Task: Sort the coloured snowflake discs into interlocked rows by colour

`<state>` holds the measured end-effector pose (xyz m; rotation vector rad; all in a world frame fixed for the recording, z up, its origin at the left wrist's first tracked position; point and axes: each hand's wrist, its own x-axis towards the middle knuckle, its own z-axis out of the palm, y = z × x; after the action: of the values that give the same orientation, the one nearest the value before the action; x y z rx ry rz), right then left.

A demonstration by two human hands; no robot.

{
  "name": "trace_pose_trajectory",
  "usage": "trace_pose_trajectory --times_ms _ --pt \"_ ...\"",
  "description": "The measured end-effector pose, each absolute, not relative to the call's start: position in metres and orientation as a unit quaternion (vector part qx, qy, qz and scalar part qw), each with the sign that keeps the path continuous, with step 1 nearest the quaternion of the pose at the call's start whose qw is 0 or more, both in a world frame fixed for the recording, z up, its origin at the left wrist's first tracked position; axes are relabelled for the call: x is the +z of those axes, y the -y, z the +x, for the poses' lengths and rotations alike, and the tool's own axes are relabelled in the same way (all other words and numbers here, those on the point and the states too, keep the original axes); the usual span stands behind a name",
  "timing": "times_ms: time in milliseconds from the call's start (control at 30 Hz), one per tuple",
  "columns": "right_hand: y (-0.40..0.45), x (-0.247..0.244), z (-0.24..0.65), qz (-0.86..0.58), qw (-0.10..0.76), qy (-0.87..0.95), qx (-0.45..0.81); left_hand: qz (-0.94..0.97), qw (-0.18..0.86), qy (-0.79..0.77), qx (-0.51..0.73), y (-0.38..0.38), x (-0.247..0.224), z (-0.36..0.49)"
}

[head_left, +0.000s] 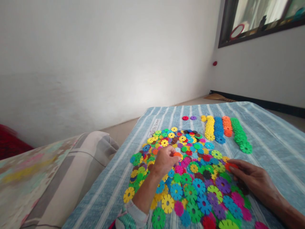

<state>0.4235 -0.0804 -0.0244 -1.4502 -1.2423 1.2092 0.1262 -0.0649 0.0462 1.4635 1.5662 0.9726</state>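
Orange plastic snowflake disc partly hidden by left hand; red plastic snowflake disc partly hidden by right hand. Multicoloured plastic disc spread cut off by lower edge. Red fabric blurred; dark-framed window cut off at upper right.

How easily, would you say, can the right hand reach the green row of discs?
Fairly easily, it seems: the right hand lies just short of the green row of discs, and only flat loose discs lie between.

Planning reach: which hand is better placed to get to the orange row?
Right, probably: the right hand holds a reddish-orange disc almost straight below the orange row. The left hand pinches an orange disc too, but sits farther off, across the pile.
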Motion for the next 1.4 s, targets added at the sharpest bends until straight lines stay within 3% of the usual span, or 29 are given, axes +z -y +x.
trace_pose_trajectory --times_ms 200,367,767,1100,1400 --pt "0.091 -0.009 0.409 -0.585 0.453 0.544 0.395 0.565 0.506 -0.540 0.365 0.083 0.030 0.183" --pt "0.099 -0.006 0.397 -0.570 0.454 0.545 0.415 0.562 0.541 -0.519 0.351 0.091 0.020 0.210" --pt "0.105 -0.011 0.391 -0.535 0.435 0.535 0.489 0.554 0.540 -0.519 0.363 0.096 0.003 0.218" --pt "0.107 -0.005 0.386 -0.506 0.393 0.619 0.454 0.506 0.608 -0.470 0.391 0.102 0.007 0.220" --pt "0.108 -0.005 0.387 -0.485 0.382 0.619 0.486 0.560 0.556 -0.488 0.374 0.106 0.011 0.220"
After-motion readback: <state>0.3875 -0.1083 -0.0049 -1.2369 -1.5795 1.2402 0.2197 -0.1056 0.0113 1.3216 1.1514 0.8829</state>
